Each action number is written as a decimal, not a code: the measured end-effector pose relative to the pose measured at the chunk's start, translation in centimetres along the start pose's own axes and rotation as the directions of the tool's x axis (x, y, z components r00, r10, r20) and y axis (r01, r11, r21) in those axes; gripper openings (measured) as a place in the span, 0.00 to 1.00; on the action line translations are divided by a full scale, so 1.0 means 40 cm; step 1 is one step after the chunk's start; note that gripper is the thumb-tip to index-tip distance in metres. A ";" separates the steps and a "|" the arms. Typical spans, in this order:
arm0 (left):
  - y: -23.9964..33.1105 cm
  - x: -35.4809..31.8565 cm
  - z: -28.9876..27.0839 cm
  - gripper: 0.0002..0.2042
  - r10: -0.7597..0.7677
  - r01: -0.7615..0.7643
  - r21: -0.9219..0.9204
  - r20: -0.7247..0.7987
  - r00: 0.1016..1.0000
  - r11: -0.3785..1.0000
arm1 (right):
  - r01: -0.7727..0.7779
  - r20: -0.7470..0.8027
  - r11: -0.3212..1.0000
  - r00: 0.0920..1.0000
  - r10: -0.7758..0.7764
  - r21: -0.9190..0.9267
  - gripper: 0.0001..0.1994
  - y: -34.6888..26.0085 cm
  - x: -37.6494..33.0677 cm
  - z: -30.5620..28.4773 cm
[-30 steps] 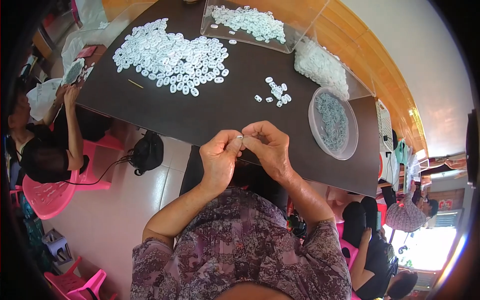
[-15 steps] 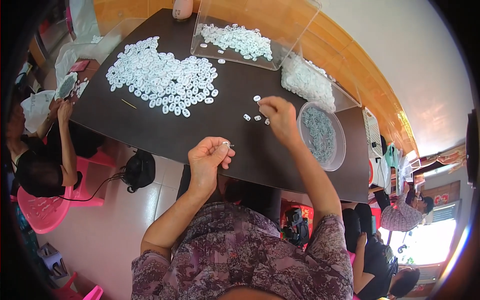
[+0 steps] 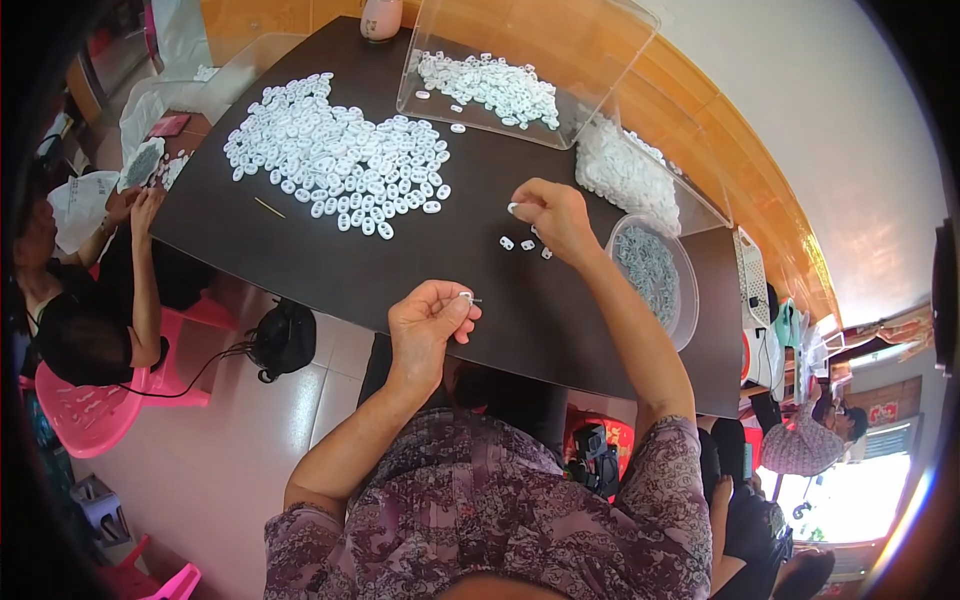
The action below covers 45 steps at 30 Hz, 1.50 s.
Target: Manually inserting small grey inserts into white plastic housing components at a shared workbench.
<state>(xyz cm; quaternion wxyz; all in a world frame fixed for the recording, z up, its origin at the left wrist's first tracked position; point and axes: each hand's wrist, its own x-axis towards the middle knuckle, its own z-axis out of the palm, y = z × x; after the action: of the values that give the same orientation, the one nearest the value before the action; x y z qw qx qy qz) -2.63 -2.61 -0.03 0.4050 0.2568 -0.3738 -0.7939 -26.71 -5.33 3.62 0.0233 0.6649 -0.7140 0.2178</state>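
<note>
My left hand point(image 3: 428, 330) is closed near the table's front edge. It pinches a small white plastic piece point(image 3: 466, 296) with a thin metal screw point(image 3: 477, 300) sticking out to the right. Further right and farther back, my right hand point(image 3: 560, 220) is closed, thumb and finger on a white oval piece point(image 3: 513, 207) with its edge showing. Several loose white pieces point(image 3: 507, 243) lie on the table just below that hand, one partly hidden behind it.
A large pile of white oval pieces point(image 3: 340, 150) covers the dark table's left point(image 3: 330, 265), near a thin yellowish stick point(image 3: 270, 208). Clear bins point(image 3: 490, 120) and a round tub of screws point(image 3: 648, 270) stand behind and right. A co-worker point(image 3: 95, 290) sits at left.
My right hand has closed on the white oval piece that lay by its fingertips and moved slightly. My left hand keeps its pinch. The whole view has shifted a little.
</note>
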 end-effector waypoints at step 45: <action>0.006 -0.054 0.006 0.06 0.185 -0.163 0.198 -0.101 0.978 0.967 | -0.245 0.079 0.486 0.938 0.338 0.839 0.07 -0.289 -0.246 0.019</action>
<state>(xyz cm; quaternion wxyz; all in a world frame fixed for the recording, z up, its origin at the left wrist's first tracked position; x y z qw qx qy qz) -1.53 -0.81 0.52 0.4684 0.3067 -0.4438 -0.6997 -14.28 3.42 3.00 -0.3002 0.4520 -0.6219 0.5647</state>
